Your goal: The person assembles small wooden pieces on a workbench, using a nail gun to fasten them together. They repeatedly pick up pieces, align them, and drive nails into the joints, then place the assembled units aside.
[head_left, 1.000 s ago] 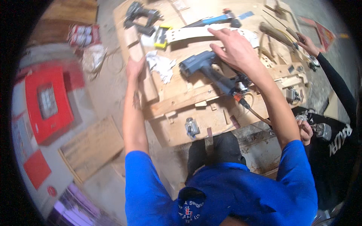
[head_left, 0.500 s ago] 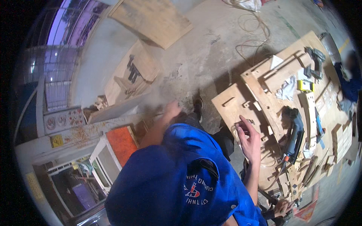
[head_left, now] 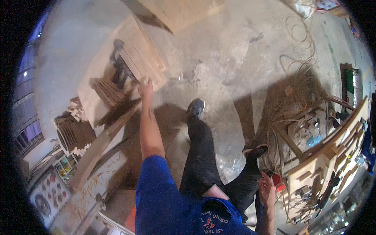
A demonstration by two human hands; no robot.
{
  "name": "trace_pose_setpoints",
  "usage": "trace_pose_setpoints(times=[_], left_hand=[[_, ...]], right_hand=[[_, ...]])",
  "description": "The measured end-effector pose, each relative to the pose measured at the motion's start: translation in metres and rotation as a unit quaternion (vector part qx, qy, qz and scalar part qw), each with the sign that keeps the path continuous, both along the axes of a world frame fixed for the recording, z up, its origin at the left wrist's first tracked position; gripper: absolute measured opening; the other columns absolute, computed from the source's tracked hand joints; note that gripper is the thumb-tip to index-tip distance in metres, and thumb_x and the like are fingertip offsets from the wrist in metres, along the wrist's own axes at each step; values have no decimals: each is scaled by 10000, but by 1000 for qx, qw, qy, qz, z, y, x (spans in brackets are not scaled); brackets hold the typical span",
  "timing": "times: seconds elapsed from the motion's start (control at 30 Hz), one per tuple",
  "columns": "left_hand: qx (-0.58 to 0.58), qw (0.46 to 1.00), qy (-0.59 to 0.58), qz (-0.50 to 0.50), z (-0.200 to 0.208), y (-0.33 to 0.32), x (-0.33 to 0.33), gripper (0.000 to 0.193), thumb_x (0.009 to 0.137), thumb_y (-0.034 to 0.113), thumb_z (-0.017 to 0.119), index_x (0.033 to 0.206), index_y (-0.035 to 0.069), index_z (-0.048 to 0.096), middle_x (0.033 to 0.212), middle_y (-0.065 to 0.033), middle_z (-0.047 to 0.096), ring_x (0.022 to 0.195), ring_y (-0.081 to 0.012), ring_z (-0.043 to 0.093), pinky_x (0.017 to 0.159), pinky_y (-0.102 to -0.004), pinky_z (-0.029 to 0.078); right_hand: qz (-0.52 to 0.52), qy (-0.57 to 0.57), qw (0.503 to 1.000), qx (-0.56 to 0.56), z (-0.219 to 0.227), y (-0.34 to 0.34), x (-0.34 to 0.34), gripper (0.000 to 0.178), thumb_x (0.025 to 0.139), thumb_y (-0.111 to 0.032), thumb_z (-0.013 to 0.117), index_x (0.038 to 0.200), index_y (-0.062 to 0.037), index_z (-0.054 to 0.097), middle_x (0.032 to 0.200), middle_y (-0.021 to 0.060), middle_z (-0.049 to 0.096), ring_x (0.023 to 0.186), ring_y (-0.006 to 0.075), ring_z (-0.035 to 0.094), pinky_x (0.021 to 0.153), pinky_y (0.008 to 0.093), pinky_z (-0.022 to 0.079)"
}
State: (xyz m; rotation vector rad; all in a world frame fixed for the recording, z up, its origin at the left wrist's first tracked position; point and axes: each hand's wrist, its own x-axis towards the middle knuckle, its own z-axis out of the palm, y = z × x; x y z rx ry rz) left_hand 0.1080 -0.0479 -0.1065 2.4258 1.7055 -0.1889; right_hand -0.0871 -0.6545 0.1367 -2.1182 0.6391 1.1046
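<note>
My left hand [head_left: 146,91] reaches forward to the near end of a pale wooden board [head_left: 153,64] on the left. Its fingertips meet the wood or lie just in front of it; blur hides whether they grip. Beside the board lies a black tool [head_left: 120,66], its kind unclear, with brown wooden slats [head_left: 107,92] just nearer. Low on the right, my right hand [head_left: 267,190] hangs beside my leg with its fingers apart and nothing in them. A red object [head_left: 279,182] shows right behind it.
A workbench [head_left: 313,164] with wooden pieces and tools stands at the right. Coiled hoses [head_left: 299,58] trail over the concrete floor [head_left: 219,66]. A large plywood panel [head_left: 184,13] is at the far edge. Stacked wood pieces [head_left: 74,133] and a gauge panel [head_left: 49,196] are at left.
My view has swung toward the floor and boards on the left. My left arm has stretched forward to the pale board. My right hand has gone from above the bench to beside my leg.
</note>
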Motion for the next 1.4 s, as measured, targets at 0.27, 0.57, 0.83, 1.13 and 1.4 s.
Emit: trace_pose_setpoints(times=[0.27, 0.57, 0.83, 1.13, 1.4], left_hand=[[-194, 976, 12, -97, -90, 112, 51, 839, 839, 552, 787, 1407, -21, 555, 1342, -212, 626, 1268, -315, 596, 1003, -462, 527], [-589, 781, -169, -122, 181, -98, -30, 566, 897, 117, 786, 1381, -14, 524, 1250, -101, 643, 1118, -190, 635, 947, -372, 551], [-420, 714, 1, -559, 378, -498, -145, 714, 765, 220, 904, 1284, -12, 472, 1149, -243, 669, 1069, -318, 687, 903, -426, 552], [-621, 689, -146, -346, 440, -724, -106, 610, 1078, 392, 539, 1529, 11, 385, 1343, -246, 591, 1175, -318, 656, 942, -418, 586], [-621, 705, -16, -341, 341, -739, -137, 474, 1058, 277, 608, 1461, 72, 467, 1333, -150, 610, 1146, -278, 665, 902, -415, 591]], right_hand=[[111, 83, 989, -43, -39, 108, -10, 402, 978, -134, 607, 1363, -18, 617, 1051, 169, 752, 934, 278, 755, 805, 392, 595], [-25, -102, 992, 74, 22, 80, 50, 479, 1004, -134, 601, 1474, -56, 545, 1237, 174, 711, 1079, 284, 712, 958, 405, 556], [-351, -414, 812, 213, 162, -57, 57, 580, 1091, -324, 502, 1587, -92, 310, 1391, 297, 584, 1367, 380, 542, 1101, 434, 443], [-212, -229, 882, 353, 121, -343, -50, 652, 1104, -542, 339, 1389, -35, 632, 1288, 160, 690, 1102, 265, 653, 998, 404, 498], [2, -366, 921, -130, 136, -383, -84, 418, 1012, -417, 525, 1081, -77, 757, 1149, 214, 727, 1104, 402, 676, 967, 478, 519]])
